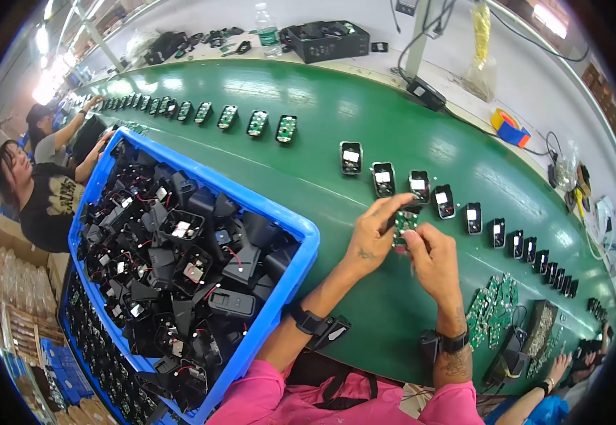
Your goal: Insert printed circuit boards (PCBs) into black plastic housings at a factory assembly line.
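Over the green table, my two hands meet at a small green circuit board (pixel 406 220) with a dark edge at its top, possibly the rim of a black housing. My left hand (pixel 373 239) closes on it from the left, index finger reaching along the top. From the right, my right hand (pixel 432 261) pinches the lower part of the board with thumb and fingers. Something reddish shows just below; its kind is unclear. Just beyond my fingertips stands a black housing (pixel 419 185) with a white part inside. Loose circuit boards (pixel 492 308) lie in a heap right of my right hand.
At my left, a blue crate (pixel 301 244) is full of black housings with red wires. A row of black housings (pixel 384 180) curves along the green table (pixel 308 191); farther left, housings hold green boards (pixel 257 124). Co-workers sit left and lower right. Tape rolls (pixel 511 129) lie at the back.
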Motion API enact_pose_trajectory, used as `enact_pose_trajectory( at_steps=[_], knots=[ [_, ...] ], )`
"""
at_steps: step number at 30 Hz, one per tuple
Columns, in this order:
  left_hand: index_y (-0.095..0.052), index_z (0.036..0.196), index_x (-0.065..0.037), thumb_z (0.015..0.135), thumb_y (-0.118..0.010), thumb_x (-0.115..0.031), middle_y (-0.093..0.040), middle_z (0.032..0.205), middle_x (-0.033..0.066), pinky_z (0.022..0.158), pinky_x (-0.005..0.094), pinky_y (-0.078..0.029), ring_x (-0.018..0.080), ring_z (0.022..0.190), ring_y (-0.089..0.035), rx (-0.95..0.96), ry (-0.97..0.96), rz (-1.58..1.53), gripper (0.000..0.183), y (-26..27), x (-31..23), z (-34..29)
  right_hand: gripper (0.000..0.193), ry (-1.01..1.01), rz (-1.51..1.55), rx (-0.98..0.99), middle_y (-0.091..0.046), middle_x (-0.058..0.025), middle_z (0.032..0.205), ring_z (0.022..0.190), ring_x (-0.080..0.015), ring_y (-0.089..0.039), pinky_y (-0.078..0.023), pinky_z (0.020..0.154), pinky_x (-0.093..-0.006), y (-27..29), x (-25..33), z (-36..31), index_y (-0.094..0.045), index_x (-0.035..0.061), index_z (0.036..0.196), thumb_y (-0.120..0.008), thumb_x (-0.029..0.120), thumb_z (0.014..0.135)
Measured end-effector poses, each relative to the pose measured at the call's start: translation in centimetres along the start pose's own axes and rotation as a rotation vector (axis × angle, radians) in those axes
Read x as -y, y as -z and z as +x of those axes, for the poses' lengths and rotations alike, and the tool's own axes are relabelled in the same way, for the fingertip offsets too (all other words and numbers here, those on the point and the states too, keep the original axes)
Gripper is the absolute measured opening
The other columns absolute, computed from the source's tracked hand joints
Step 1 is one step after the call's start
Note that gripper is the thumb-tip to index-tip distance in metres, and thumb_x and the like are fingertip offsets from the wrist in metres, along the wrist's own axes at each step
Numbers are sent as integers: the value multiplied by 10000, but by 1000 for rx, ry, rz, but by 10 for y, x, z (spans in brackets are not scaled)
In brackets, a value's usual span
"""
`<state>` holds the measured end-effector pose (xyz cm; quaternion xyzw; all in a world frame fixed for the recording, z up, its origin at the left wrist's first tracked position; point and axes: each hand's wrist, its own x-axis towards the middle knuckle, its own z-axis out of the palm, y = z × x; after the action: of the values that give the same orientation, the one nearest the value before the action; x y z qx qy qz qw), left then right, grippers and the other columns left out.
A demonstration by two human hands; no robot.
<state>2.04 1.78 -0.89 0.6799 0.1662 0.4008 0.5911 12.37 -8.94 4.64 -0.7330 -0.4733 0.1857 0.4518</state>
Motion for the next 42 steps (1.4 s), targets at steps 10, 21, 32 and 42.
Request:
enact_pose_trajectory(
  at_steps=[10,21,32,42],
  knots=[
    [-411,1461,-107,852,-412,88,-633,1119,100,754,293,-523,169,859,-663,47,73,-132,640,-3,-9,-4,299,-10,-24,-35,-558,-61,574,555,-69,-501,-401,498,-281,4,-2,7,-607,-56,762,-618,180,946],
    [-286,1486,-108,914,-443,-87,-530,1248,102,781,328,-563,191,1095,-567,246,299,-477,594,3,-12,-4,294,36,-36,-151,-584,-50,579,559,-86,-610,-398,454,-258,-4,-23,6,-619,-35,760,-623,184,956],
    [-325,1426,-69,982,-409,-103,-577,1121,135,600,266,-536,169,701,-640,218,292,-343,453,5,-4,-4,220,-15,-65,-209,-614,-50,646,558,-86,-544,-427,497,-260,-7,-18,7,-608,-32,885,-655,177,929],
    [-360,1391,-53,976,-443,-95,-622,1082,140,607,268,-540,194,761,-675,265,344,-333,426,10,-5,-1,196,21,65,-25,-646,-58,719,610,-94,-566,-454,556,-264,5,-14,7,-657,-41,1013,-631,136,933]
  ],
)
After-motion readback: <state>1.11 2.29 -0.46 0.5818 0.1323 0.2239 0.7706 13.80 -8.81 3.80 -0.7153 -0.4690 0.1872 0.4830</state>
